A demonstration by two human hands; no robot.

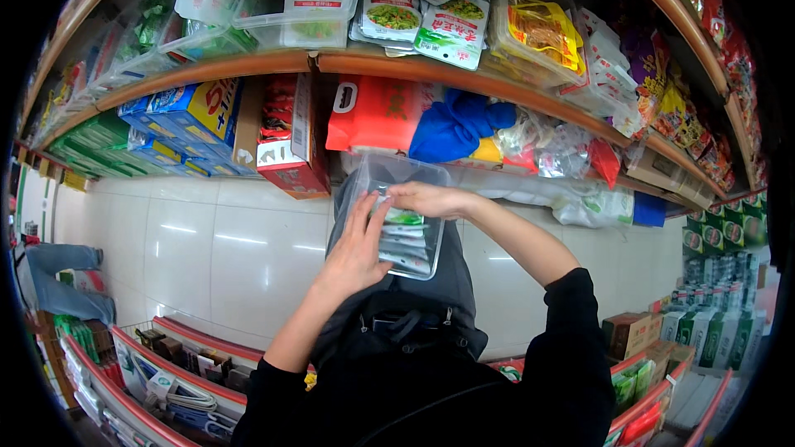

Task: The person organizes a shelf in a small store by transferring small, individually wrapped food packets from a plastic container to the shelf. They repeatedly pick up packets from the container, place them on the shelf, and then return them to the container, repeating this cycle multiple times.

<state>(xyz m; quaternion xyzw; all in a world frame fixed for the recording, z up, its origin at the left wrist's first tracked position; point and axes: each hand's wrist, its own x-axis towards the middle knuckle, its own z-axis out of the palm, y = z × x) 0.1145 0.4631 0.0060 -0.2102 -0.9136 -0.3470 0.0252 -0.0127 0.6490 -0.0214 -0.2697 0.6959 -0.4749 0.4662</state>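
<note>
A clear plastic bin (438, 248) rests on my lap, holding a row of white and green food packets (404, 242). My left hand (355, 254) lies over the bin's left side, fingers pointing inward and thumb low beside the packets; its grip is partly hidden. From the right, my right hand (428, 198) reaches over the bin with its fingers bent around the top of a packet. The fingertips of both hands meet near the packets' far end. On the shelf ahead, similar packets (391, 15) lie stacked beside another clear bin (298, 25).
An orange-edged shelf (385, 65) curves ahead. Beneath it are a red carton (292, 167), a red bag (366, 121) and a blue cloth (456, 127). Low racks (186, 379) stand behind me. Another person's jeans-clad legs (65, 276) show at far left on the tiled floor (248, 223).
</note>
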